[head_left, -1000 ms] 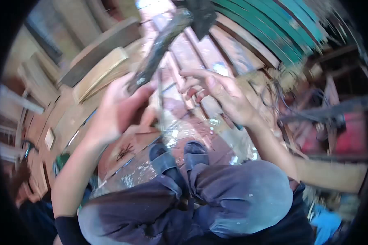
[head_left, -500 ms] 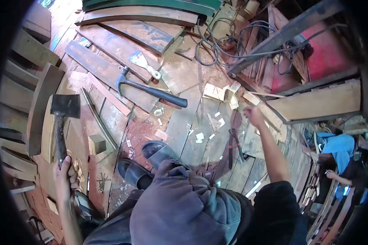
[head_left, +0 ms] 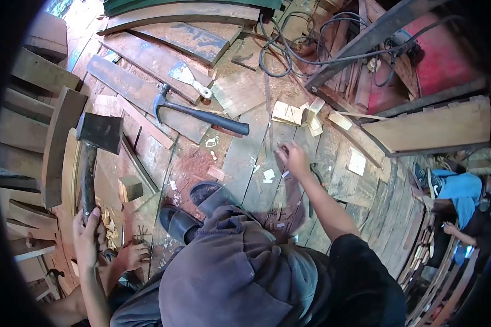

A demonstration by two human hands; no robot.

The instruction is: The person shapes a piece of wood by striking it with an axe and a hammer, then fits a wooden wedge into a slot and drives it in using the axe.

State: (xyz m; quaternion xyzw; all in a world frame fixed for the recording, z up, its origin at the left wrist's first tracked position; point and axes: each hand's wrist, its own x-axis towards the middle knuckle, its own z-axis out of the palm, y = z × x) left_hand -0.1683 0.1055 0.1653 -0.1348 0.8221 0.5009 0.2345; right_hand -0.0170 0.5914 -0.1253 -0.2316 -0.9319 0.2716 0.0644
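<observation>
My left hand (head_left: pixel 88 231) is closed around the handle of a hatchet (head_left: pixel 100 133), its dark, broad head raised at the left. My right hand (head_left: pixel 292 159) hovers over the floorboards, fingertips drawn together; anything between them is too small to make out. Small pale wood blocks (head_left: pixel 287 113) lie just beyond it, and white scraps (head_left: pixel 268 175) are scattered at its left. My right forearm partly hides the pincers (head_left: pixel 316 173). A claw hammer (head_left: pixel 202 114) lies on planks ahead of my feet, with a putty knife (head_left: pixel 190 79) beyond it.
Another person's hand (head_left: pixel 134 256) is beside my left forearm. Curved timbers (head_left: pixel 63 144) stand at the left, near a wood block (head_left: pixel 130 188). A black cable (head_left: pixel 281 65) loops at the back. A second person (head_left: pixel 463 234) sits at the far right.
My right hand has moved left, away from the pale blocks. The hatchet has shifted slightly right and tilted. Another person's hand has come into view at lower left.
</observation>
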